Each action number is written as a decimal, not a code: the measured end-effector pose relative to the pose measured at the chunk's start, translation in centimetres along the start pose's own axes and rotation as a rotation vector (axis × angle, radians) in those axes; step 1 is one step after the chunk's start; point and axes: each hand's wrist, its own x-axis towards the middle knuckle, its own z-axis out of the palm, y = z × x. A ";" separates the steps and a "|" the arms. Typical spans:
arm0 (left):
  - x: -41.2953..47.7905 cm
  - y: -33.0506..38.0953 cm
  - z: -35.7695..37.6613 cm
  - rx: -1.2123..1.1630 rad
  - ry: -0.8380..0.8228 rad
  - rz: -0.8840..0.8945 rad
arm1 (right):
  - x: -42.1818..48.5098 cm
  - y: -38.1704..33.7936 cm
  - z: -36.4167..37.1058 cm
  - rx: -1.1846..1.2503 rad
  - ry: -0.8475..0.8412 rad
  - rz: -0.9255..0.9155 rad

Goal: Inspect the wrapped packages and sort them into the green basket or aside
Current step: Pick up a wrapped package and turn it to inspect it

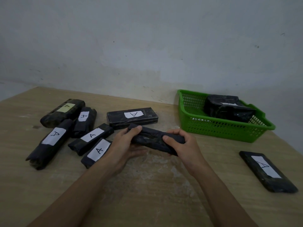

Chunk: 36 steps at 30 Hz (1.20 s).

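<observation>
Both my hands hold one black wrapped package (151, 138) just above the table's middle; no label shows on its upper side. My left hand (124, 145) grips its far left end, thumb on top. My right hand (183, 145) curls round its right end. To the left lie several black packages with white "A" labels, among them a flat box (132, 117), a long roll (50, 143) and a short one (96, 152). The green basket (218, 128) at the back right holds two black packages (229, 108).
One labelled package (267, 172) lies alone at the right, near the table's right edge. The wooden table (155, 185) meets a pale wall at the back. Bare tabletop lies in front of my hands, between my forearms.
</observation>
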 end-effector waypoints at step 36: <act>-0.5 0.2 0.3 0.136 0.010 0.140 | 0.8 0.6 -0.6 -0.022 0.083 -0.060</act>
